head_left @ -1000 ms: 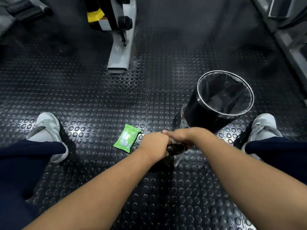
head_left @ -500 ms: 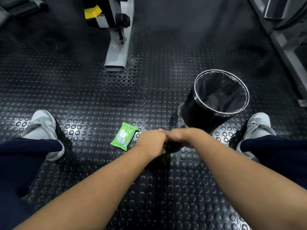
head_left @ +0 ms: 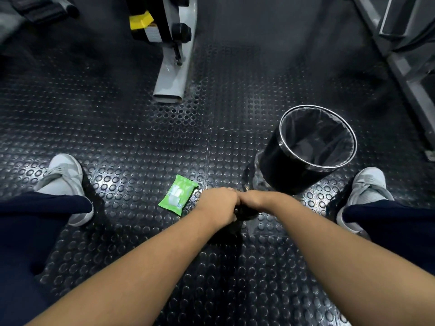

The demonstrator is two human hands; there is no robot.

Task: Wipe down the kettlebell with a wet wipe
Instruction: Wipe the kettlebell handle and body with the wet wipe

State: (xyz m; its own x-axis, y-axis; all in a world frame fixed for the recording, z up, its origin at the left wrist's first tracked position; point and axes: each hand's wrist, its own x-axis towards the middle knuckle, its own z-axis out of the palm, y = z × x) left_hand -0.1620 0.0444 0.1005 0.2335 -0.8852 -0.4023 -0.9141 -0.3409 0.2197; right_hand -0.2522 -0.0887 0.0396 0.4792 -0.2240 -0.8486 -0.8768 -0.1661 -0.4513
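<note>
A dark kettlebell (head_left: 246,213) stands on the floor between my feet, almost wholly hidden under my two hands. My left hand (head_left: 219,203) is curled over its left side and grips it. My right hand (head_left: 255,200) is curled over the right side, knuckles touching the left hand. A pale scrap below it, apparently the wet wipe (head_left: 250,228), is pinched against the kettlebell. A green wet wipe pack (head_left: 178,195) lies flat on the floor just left of my left hand.
A black bin with a clear liner (head_left: 313,147) stands just beyond my right hand. My grey shoes (head_left: 62,177) (head_left: 367,187) flank the spot. A grey machine leg (head_left: 174,74) rises at the back; a metal frame (head_left: 404,67) runs along the right. The floor is black studded rubber.
My right hand has slid left along the kettlebell until its knuckles meet the left hand, covering the handle that showed between them. The left hand and the pack stayed put.
</note>
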